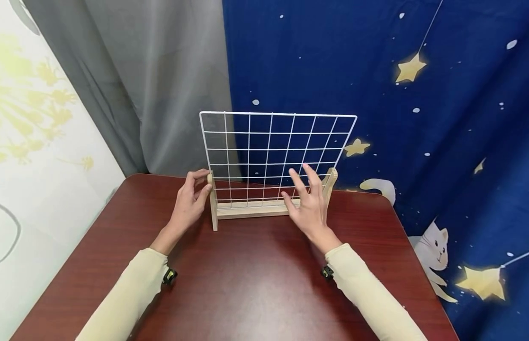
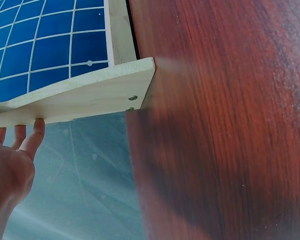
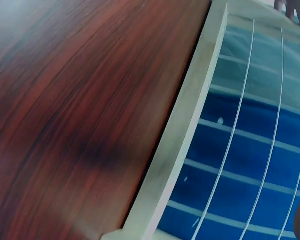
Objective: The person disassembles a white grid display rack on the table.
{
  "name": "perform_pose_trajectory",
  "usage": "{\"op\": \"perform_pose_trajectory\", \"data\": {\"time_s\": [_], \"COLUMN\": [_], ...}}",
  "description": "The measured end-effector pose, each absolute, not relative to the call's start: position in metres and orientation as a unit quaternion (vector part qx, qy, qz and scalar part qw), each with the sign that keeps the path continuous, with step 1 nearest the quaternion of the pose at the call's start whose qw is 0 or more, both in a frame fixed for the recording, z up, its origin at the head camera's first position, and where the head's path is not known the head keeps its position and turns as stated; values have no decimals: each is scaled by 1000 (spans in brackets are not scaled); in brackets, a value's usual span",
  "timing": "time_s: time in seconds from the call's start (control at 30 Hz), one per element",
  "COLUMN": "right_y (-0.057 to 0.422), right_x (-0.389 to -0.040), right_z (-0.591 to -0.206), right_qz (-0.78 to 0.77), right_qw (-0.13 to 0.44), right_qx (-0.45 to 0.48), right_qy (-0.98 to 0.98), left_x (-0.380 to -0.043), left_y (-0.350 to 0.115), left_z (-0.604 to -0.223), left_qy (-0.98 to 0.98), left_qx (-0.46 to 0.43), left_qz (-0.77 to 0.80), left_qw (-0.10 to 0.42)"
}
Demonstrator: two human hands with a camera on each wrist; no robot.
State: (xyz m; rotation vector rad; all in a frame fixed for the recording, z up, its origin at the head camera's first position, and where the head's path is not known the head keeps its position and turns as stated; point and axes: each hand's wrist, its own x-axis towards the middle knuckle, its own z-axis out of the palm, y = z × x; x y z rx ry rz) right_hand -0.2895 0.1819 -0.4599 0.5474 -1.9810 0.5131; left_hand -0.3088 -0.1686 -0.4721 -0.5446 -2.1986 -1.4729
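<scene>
A white wire grid panel [image 1: 277, 113] stands leaning back in a pale wooden stand [image 1: 251, 211] on the table. The stand has a crossbar and two upright side pieces. My left hand [image 1: 189, 201] pinches the upper part of the left side piece [image 2: 85, 95], thumb at its front edge and fingertips at the rear. Two screw heads [image 2: 132, 98] show on that piece's outer face. In front of the grid's lower right, my right hand [image 1: 309, 206] has its fingers spread, holding nothing. Only a bit of that hand shows at the edge of the right wrist view.
The dark red wooden table [image 1: 247, 284] extends toward me. Behind it hang a grey curtain [image 1: 174, 71] and a blue curtain [image 1: 315, 57] with stars and a cat. A pale patterned wall [image 1: 47, 189] borders the left side. Each wrist carries a small black device [image 1: 169, 275].
</scene>
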Motion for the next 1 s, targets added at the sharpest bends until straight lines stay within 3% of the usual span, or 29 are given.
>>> {"op": "perform_pose_trajectory", "data": {"time_s": [0.4,1.0], "right_y": [131,108], "right_x": [-297,-314], "right_z": [-459,-448], "right_qz": [144,125], "right_qw": [479,477], "right_qx": [188,147], "right_qy": [-846,-857], "left_x": [-305,-308], "left_y": [-169,-167], "left_z": [-472,-471], "left_qy": [-782,-770], "left_qx": [-204,-203], "left_qz": [-549,-568], "left_qw": [216,207]}}
